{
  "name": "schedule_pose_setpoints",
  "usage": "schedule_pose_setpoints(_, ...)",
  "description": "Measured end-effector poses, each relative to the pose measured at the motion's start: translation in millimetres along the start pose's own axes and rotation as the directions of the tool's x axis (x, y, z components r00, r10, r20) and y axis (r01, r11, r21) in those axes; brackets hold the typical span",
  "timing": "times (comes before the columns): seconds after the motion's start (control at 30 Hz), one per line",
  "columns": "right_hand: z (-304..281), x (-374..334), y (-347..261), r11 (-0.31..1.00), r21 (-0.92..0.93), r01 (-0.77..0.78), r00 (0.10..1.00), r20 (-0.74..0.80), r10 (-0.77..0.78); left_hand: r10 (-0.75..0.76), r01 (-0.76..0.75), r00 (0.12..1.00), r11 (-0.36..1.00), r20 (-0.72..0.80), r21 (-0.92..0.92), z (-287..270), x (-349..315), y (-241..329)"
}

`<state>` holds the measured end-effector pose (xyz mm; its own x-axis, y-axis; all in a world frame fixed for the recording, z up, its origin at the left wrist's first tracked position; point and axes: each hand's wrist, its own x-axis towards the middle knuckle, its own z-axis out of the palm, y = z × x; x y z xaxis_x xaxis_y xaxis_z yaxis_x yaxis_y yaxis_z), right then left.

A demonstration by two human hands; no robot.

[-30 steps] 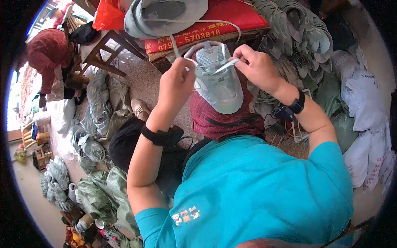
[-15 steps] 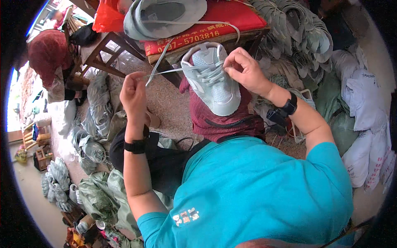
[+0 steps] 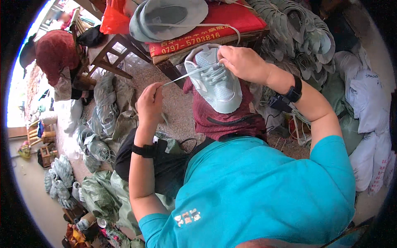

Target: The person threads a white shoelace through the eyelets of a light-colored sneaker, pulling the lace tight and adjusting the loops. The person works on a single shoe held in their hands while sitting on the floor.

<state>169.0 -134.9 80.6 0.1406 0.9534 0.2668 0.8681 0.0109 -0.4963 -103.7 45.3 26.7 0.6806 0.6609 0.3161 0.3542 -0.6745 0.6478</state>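
A pale grey-green sneaker upper [image 3: 223,89] rests on my maroon-covered leg, its toe toward me and laces crossing its tongue. My left hand [image 3: 149,103] is closed in a pinch, left of the upper, on a pale shoelace [image 3: 182,77] drawn taut from the top eyelets. At the upper's right top edge, my right hand [image 3: 244,64] is closed with its fingertips against the eyelet row. Whatever those fingertips grip is hidden.
Another grey upper [image 3: 169,18] with a loose lace lies on a red-covered stool [image 3: 198,43] just ahead. Bundled uppers [image 3: 297,33] hang at the far right, above white sacks [image 3: 366,103]. More bundles [image 3: 99,120] and a green sack [image 3: 99,194] lie on the left.
My left hand has moved right and toward me, with the lace still taut. My right hand has shifted up and left, onto the upper's top eyelets.
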Motion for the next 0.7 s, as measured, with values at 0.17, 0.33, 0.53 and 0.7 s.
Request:
schedule_pose_setpoints(0.17, -8, -10, 33, 0.986, 0.169, -0.002, 0.998, -0.067, 0.013, 0.052, -0.051, 0.999, 0.983, 0.001, 0.174, -8, -7, -3)
schedule_pose_setpoints(0.33, -17, -5, 22, 0.970, 0.240, -0.050, 0.991, -0.109, 0.078, -0.396, 0.392, 0.911, 0.738, 0.118, -0.549, -9, 2, 20)
schedule_pose_setpoints(0.53, -1, 13, 15, 0.999, 0.027, 0.034, 0.997, 0.065, -0.036, 0.093, 0.491, 0.869, -0.286, 0.486, -0.823, -43, 25, 93)
schedule_pose_setpoints(0.7, -19, 22, 17, 0.939, 0.335, -0.074, 0.869, 0.484, -0.104, -0.055, 0.318, 0.876, -0.680, 0.479, -0.660, -39, 26, 63)
